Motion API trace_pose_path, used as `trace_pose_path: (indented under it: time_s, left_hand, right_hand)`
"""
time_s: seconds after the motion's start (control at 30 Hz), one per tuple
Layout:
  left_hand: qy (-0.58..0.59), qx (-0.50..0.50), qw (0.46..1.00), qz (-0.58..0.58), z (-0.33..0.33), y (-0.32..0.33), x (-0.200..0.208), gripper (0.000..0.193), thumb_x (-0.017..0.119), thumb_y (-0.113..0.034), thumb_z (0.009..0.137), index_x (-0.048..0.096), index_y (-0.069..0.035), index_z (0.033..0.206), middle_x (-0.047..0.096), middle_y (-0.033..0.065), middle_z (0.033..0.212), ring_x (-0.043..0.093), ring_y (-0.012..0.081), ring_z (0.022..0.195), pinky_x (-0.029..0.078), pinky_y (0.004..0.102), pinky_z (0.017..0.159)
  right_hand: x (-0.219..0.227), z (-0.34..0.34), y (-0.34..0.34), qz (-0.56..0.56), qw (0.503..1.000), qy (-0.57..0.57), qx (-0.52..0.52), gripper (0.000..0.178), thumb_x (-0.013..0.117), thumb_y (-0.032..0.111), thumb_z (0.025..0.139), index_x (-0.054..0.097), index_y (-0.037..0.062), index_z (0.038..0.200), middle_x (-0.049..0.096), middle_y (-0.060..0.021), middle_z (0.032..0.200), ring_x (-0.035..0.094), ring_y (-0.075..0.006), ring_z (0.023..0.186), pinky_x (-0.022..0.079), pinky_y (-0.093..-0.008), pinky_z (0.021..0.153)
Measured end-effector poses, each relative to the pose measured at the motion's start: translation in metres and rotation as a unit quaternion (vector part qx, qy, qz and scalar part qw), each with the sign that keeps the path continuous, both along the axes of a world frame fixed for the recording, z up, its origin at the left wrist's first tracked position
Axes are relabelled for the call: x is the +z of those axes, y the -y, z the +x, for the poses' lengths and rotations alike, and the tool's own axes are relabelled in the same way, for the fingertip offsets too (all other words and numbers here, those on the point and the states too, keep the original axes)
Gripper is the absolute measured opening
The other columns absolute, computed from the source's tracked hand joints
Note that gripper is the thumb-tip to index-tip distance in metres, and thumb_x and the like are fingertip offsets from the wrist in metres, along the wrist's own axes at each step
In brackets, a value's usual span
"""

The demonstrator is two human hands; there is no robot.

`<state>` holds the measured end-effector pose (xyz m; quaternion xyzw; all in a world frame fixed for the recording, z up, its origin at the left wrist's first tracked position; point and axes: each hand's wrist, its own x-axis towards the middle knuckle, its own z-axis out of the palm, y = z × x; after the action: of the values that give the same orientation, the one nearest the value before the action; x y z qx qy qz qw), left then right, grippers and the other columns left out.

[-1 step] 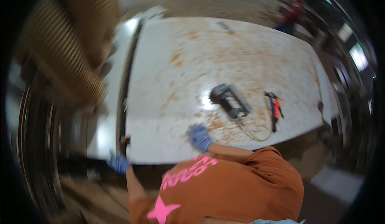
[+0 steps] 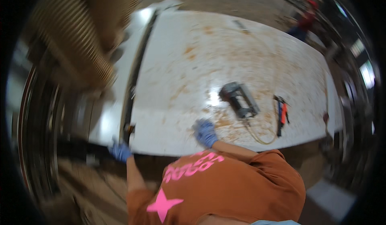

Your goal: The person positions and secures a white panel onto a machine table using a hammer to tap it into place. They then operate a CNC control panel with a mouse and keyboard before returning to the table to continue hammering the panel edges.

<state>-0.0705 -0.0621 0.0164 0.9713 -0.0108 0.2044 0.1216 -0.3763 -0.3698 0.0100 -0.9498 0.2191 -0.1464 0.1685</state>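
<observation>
My right hand [image 2: 206, 133], in a blue glove, lies palm down on the white board [image 2: 161, 116], fingers stretched out and holding nothing. Left of it, my left hand [image 2: 120, 150], gloved likewise, rests at the near edge of the white strip beside the board; its fingers look extended, though blurred. A nail gun [image 2: 240, 100], grey and black, lies on its side just beyond my right hand, a pale hose [image 2: 259, 139] curling from it. Farther right are a hammer [image 2: 279, 120] and an orange-handled tool [image 2: 284, 113] whose kind I cannot make out.
A dark gap [image 2: 134, 80] runs between board and white strip [image 2: 105, 122], with a small dark and orange object [image 2: 129, 129] near its close end. Corrugated brown material [image 2: 76, 36] stands at left. Brown dust marks the board. A person in red [image 2: 306, 21] is at the far right.
The whole scene has shifted slightly right and up in the picture. Both hands stay in about the same places on the board and strip; the tools have not moved.
</observation>
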Motion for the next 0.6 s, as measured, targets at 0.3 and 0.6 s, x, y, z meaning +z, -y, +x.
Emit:
trace_pose_path:
  time_s: [0.3, 0.6]
  left_hand:
    - [0.065, 0.019, 0.990, -0.122, -0.003, -0.022, -0.010, 0.047, 0.073, -0.030, 0.075, 0.065, -0.025, 0.121, 0.045, 0.0187, 0.136, 0.052, 0.0355, 0.117, 0.044, 0.0406, 0.099]
    - [0.008, 0.041, 0.989, -0.140, -0.012, -0.021, 0.006, 0.043, 0.071, -0.032, 0.078, 0.064, -0.030, 0.120, 0.043, 0.0130, 0.136, 0.052, 0.0344, 0.115, 0.045, 0.0422, 0.097]
  right_hand:
    - [-0.002, 0.010, -0.001, -0.006, 0.998, 0.038, 0.040, 0.040, 0.061, 0.034, 0.080, 0.062, 0.0193, 0.117, 0.054, -0.0115, 0.127, 0.046, -0.0328, 0.122, 0.027, -0.0521, 0.106]
    - [0.036, 0.174, -0.030, 0.212, 0.972, 0.031, 0.095, 0.057, 0.062, 0.040, 0.085, 0.054, 0.0045, 0.129, 0.059, -0.0176, 0.124, 0.055, -0.0325, 0.115, 0.041, -0.0390, 0.100]
